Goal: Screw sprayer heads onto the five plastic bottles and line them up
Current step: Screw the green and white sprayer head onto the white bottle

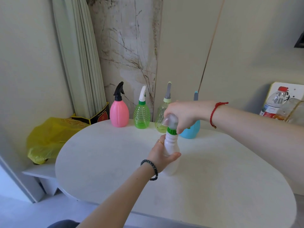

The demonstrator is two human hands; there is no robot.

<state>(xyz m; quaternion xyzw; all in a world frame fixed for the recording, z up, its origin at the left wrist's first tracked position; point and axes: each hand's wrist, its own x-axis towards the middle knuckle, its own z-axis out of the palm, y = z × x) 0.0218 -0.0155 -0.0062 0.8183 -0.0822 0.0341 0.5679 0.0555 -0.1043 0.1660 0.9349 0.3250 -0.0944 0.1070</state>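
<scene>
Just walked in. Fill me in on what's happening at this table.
A person is fitting a sprayer head onto a white bottle. The left hand holds the bottle's body, upright on the white table, while the right hand grips the head at its green collar. Four bottles already wearing sprayers stand in a row at the table's far edge: pink, green, pale yellow-green and blue, the last two partly hidden behind the right hand.

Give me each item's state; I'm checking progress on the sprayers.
Pink bottle: sprayer on, upright in row.
Green bottle: sprayer on, upright.
Yellow bottle: sprayer on, upright.
Blue bottle: upright, partly hidden.
White bottle: held by left hand.
Sprayer head: gripped by right hand.
</scene>
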